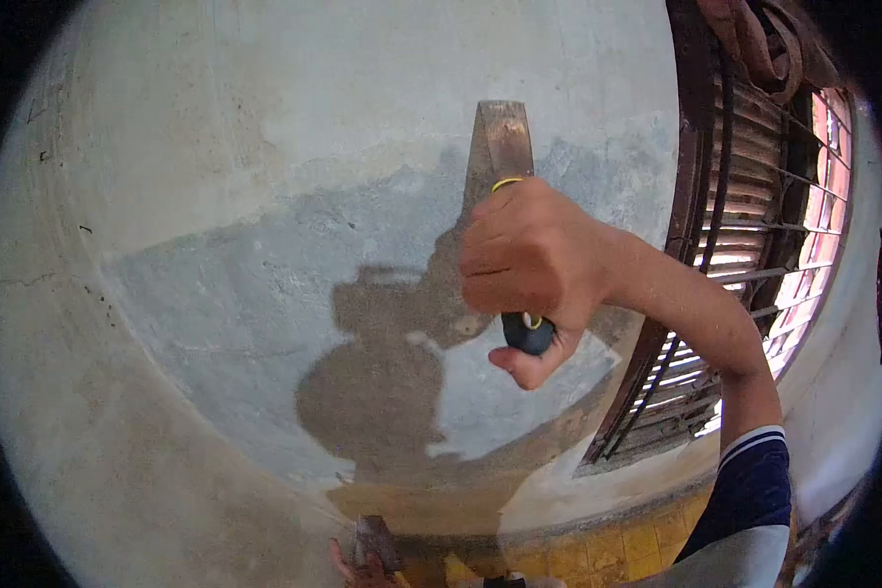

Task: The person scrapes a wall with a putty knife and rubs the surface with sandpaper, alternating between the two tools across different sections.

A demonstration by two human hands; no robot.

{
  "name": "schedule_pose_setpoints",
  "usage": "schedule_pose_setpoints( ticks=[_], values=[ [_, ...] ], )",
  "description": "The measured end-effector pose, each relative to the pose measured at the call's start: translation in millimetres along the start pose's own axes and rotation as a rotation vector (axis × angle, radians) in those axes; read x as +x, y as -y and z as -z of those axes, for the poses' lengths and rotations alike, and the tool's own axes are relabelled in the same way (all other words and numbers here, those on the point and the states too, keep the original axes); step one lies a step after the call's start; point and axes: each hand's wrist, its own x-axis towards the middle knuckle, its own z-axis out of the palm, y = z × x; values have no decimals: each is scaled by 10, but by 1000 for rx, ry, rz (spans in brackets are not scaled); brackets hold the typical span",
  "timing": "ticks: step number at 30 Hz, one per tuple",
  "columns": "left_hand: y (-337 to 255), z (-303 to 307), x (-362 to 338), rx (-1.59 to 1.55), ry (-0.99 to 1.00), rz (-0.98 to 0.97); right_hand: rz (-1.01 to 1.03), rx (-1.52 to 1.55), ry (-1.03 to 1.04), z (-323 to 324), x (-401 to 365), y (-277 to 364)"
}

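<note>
The sleeve (750,485) of the right arm comes up from the lower right, and the right hand (544,255) closes in a fist round the black handle (527,335) of a scraper (505,137), fingers curled over it and thumb lying beneath the handle's end. That firm wrap suits steady pressure, though a looser wrist would probably help keep the blade flat. Lower down, the left hand (363,578) pinches a second blade (374,544), which stands up from its fingers; how tightly cannot be told, since the view cuts the hand off. Beyond them, the scraper lies against or very near the wall (216,78), its wide end just above the upper edge of the grey patch (225,294), towards the wall's right edge; contact is not certain. A low, even angle with both corners of the blade bearing equally should avoid gouges. The person's shadow (382,402) darkens part of the patch, so light from the barred window (691,147), beyond the wall's right edge, is best used by leaning aside.
</note>
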Motion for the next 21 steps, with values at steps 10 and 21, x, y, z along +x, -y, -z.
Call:
schedule_pose_setpoints(
  ticks=[10,21],
  values=[
    [146,60,-121,294,-14,49,31,94,-19,38,160,150],
    [299,275,14,641,13,79,36,177,-4,-181,173,213]
  ],
)
